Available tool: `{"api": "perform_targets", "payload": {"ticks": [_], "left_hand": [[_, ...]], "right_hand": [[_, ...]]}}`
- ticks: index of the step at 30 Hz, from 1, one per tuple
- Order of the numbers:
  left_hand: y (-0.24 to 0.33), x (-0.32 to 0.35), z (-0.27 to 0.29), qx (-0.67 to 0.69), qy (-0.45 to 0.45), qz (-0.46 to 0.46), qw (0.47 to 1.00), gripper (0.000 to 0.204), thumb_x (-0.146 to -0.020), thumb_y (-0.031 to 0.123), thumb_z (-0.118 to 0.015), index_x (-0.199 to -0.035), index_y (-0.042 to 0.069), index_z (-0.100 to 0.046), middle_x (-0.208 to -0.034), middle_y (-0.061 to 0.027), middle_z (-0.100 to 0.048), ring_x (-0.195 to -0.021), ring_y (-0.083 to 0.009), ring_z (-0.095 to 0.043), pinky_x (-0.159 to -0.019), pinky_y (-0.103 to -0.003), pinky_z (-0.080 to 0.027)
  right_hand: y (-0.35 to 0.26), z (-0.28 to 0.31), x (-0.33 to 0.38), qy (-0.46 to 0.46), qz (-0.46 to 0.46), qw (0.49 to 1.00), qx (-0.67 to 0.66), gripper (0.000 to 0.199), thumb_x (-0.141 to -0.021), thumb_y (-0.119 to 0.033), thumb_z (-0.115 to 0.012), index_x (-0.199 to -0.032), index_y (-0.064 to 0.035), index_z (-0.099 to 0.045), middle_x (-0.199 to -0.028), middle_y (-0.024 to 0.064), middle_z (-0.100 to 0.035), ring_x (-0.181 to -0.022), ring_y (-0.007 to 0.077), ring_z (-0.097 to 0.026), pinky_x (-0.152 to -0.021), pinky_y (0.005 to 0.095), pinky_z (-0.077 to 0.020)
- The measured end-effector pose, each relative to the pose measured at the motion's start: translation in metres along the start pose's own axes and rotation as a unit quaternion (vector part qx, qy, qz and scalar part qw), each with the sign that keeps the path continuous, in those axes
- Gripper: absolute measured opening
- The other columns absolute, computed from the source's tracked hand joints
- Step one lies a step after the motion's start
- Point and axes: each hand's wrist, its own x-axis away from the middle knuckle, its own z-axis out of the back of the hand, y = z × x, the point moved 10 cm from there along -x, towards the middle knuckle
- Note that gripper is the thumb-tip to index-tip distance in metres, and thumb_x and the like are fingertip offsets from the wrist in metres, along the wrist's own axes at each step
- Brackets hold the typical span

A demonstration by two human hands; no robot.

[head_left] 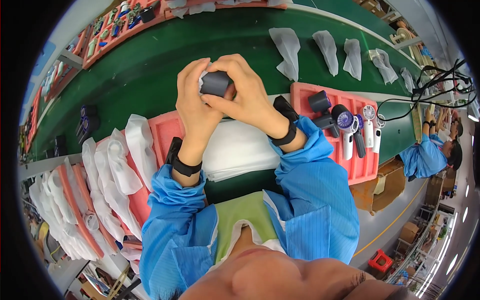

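Above the green work surface, both my hands hold a dark grey handheld fan (pixel 215 83); only its short cylindrical part shows between my fingers. My left hand (pixel 191 97) wraps its left side, where a bit of white shows at the edge. My right hand (pixel 243 95) curls round the other side, thumb beneath and fingers over the top. The rest of the fan is hidden by my hands. Below my wrists lies a stack of thin white bags (pixel 240 150). At my right a pink foam tray (pixel 362 172) carries several bare fans (pixel 345 119), dark and white.
Several white-bagged fans (pixel 119 167) lie over pink trays at my left. Across the green conveyor (pixel 225 37) more bagged items (pixel 286 50) lie in a row. Dark fans (pixel 88 120) sit at far left. Black cables (pixel 445 82) hang at right, near another person (pixel 425 155).
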Motion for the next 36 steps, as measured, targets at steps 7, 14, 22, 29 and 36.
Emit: {"api": "perform_targets", "payload": {"ticks": [7, 14, 22, 29, 36], "left_hand": [[-0.029, -0.005, 0.013, 0.366, -0.056, 0.117, 0.922, 0.044, -0.076, 0.002, -0.071, -0.117, 0.008, -0.057, -0.130, -0.0159, -0.053, -0.112, -0.0249, -0.056, -0.090, -0.037, -0.049], [-0.043, -0.006, 0.023, 0.476, 0.000, 0.151, 0.866, 0.036, -0.077, 0.007, -0.072, -0.112, 0.007, -0.061, -0.129, -0.0164, -0.052, -0.115, -0.0226, -0.052, -0.096, -0.036, -0.043], [-0.004, 0.002, 0.017, 0.163, 0.046, 0.026, 0.985, 0.024, -0.076, 0.012, -0.078, -0.098, 0.010, -0.068, -0.127, -0.0120, -0.052, -0.114, -0.0245, -0.051, -0.095, -0.034, -0.040], [0.022, 0.001, 0.029, -0.063, 0.073, -0.085, 0.992, 0.020, -0.075, 0.014, -0.079, -0.091, 0.009, -0.067, -0.122, -0.0087, -0.053, -0.114, -0.0287, -0.050, -0.096, -0.041, -0.036], [-0.044, 0.003, 0.034, 0.091, 0.081, 0.083, 0.989, 0.011, -0.084, 0.011, -0.072, -0.088, 0.006, -0.063, -0.109, -0.0076, -0.059, -0.101, -0.0198, -0.056, -0.089, -0.031, -0.042]], "right_hand": [[0.006, 0.019, -0.010, 0.012, -0.008, 0.999, -0.044, 0.045, -0.072, -0.012, -0.076, -0.114, -0.0076, -0.059, -0.112, 0.0101, -0.060, -0.099, 0.0230, -0.062, -0.077, 0.0340, -0.0502], [0.030, -0.003, -0.005, -0.035, -0.012, 0.999, 0.032, 0.046, -0.064, -0.006, -0.078, -0.107, -0.0033, -0.061, -0.100, 0.0112, -0.063, -0.097, 0.0306, -0.061, -0.078, 0.0357, -0.0492], [0.011, 0.007, -0.004, 0.012, 0.036, 0.969, 0.243, 0.042, -0.062, 0.000, -0.074, -0.101, -0.0032, -0.061, -0.089, 0.0108, -0.058, -0.085, 0.0330, -0.058, -0.074, 0.0396, -0.0472], [0.017, 0.007, -0.003, 0.018, -0.031, 0.975, 0.219, 0.037, -0.069, -0.006, -0.074, -0.103, -0.0021, -0.059, -0.094, 0.0163, -0.062, -0.085, 0.0378, -0.060, -0.069, 0.0420, -0.0486], [0.034, 0.003, 0.004, -0.105, -0.116, 0.978, 0.139, 0.038, -0.077, -0.022, -0.074, -0.103, -0.0002, -0.057, -0.088, 0.0217, -0.064, -0.082, 0.0423, -0.062, -0.067, 0.0442, -0.0487]]}}
